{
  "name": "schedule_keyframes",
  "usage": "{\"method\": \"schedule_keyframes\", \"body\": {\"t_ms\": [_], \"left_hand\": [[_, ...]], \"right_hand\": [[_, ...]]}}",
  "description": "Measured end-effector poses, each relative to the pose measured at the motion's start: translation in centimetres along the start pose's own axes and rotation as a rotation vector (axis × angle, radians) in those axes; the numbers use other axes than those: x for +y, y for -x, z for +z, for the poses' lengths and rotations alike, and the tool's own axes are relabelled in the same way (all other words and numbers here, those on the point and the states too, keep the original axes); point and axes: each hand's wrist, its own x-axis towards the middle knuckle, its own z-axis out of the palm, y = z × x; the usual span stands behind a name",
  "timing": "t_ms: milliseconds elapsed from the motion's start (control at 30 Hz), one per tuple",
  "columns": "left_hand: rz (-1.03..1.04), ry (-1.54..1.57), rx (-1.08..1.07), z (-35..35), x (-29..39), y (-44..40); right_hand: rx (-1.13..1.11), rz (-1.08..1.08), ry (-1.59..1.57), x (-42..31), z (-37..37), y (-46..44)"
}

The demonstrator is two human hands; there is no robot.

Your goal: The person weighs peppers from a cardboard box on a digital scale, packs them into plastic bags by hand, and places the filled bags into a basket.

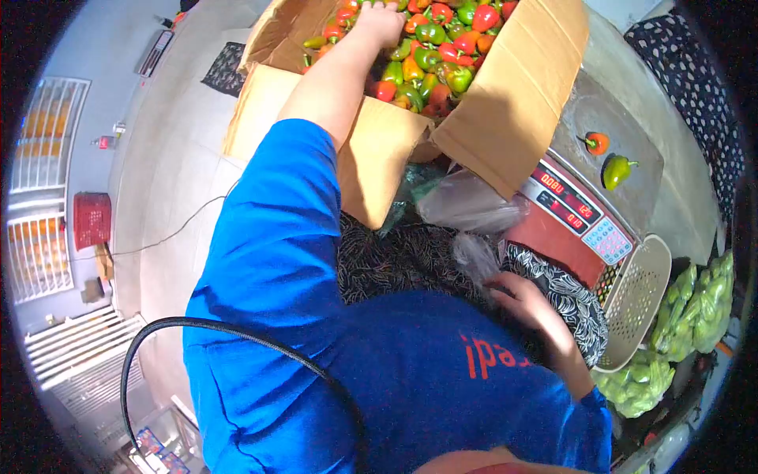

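My left hand point(380, 25) reaches into an open cardboard box point(517, 87) of red, orange and green peppers point(427, 58). Its fingers are bent down among them at the top edge of view, and whatever lies under them is hidden. By my lap, my right hand point(525, 302) has its fingers closed at the end of a crumpled clear plastic bag point(474, 257). One orange-red pepper point(597, 143) and one green pepper point(620, 171) lie apart on the metal plate of a red digital scale point(545, 229), whose display is lit.
A beige perforated basket point(638, 304) stands beside the scale. Bags of green produce point(695, 304) lie to the right. More clear plastic point(466, 199) sits under the box flap. A thin cable point(178, 229) crosses the floor at left, near a red crate point(92, 220).
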Motion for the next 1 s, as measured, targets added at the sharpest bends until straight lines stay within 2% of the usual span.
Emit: {"method": "schedule_keyframes", "body": {"t_ms": [100, 133, 233, 267, 367, 400, 600, 733, 767, 833, 900, 967, 1000], "left_hand": [[0.015, 0.035, 0.021, 1.7, -0.2, -1.2], [0.009, -0.017, -0.103, 2.4, -0.7, -2.3], [-0.030, -0.014, 0.165, 2.5, 0.0, -1.0], [-0.034, -0.069, 0.045, 1.8, 0.2, -0.9], [-0.134, -0.165, 0.056, 1.8, 0.5, -0.6], [-0.169, -0.143, -0.011, 1.2, 0.3, -0.6], [-0.307, -0.084, 0.013, 0.2, 0.0, 0.1], [-0.355, 0.556, -0.095, -3.4, -2.9, 0.7], [-0.327, 1.178, 0.109, -3.7, -3.8, 2.2], [-0.419, 1.718, 0.194, -0.9, -6.7, 0.1], [-0.187, 2.527, 0.553, -1.0, -7.9, 0.2], [0.024, 2.695, 0.592, -1.0, -9.3, 1.4], [-0.045, 2.678, 0.703, -1.0, -9.2, 1.6]], "right_hand": [[0.000, 0.010, -0.009, -0.4, -0.4, 0.2], [0.010, 0.010, -0.029, -0.5, -0.3, 0.3], [0.015, -0.015, -0.029, -0.3, -0.2, 0.3], [0.011, -0.028, -0.018, 0.0, -0.2, 0.2], [0.057, -0.120, 0.024, 1.4, 0.4, 0.0], [0.053, -0.129, 0.025, 1.6, 0.4, -0.1], [0.059, -0.150, 0.028, 1.3, 0.4, -0.1], [0.071, -0.155, 0.002, 1.4, 0.3, -0.1], [0.074, -0.152, 0.001, 1.4, 0.3, 0.0], [0.045, -0.098, -0.013, 1.6, 0.2, 0.0], [0.027, -0.071, -0.023, 1.5, 0.2, 0.0], [0.022, -0.070, -0.025, 1.0, -0.1, 0.0], [0.016, -0.064, -0.025, 1.0, -0.1, -0.1]]}}
